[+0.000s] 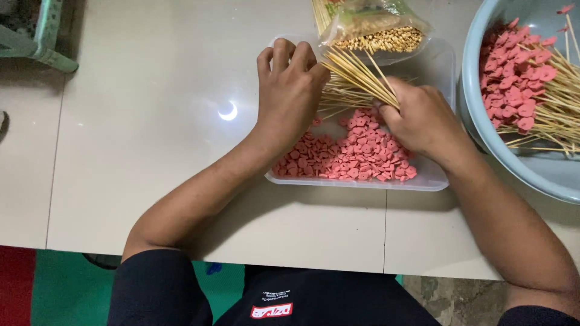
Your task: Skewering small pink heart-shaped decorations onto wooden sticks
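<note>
A clear plastic tray (432, 178) on the pale table holds several small pink-red round slices (362, 154) and a bundle of thin bamboo skewers (353, 81). My left hand (291, 87) is curled over the near end of the skewer bundle, gripping it. My right hand (422, 118) pinches the skewers from the right side, just above the pink slices. Both hands hover over the tray.
A pale blue basin (483, 130) at the right holds several skewers threaded with pink slices (519, 90). A clear bag of more skewers (374, 27) lies at the tray's far end. A green stool leg (45, 42) stands at top left. The table's front edge runs near my body.
</note>
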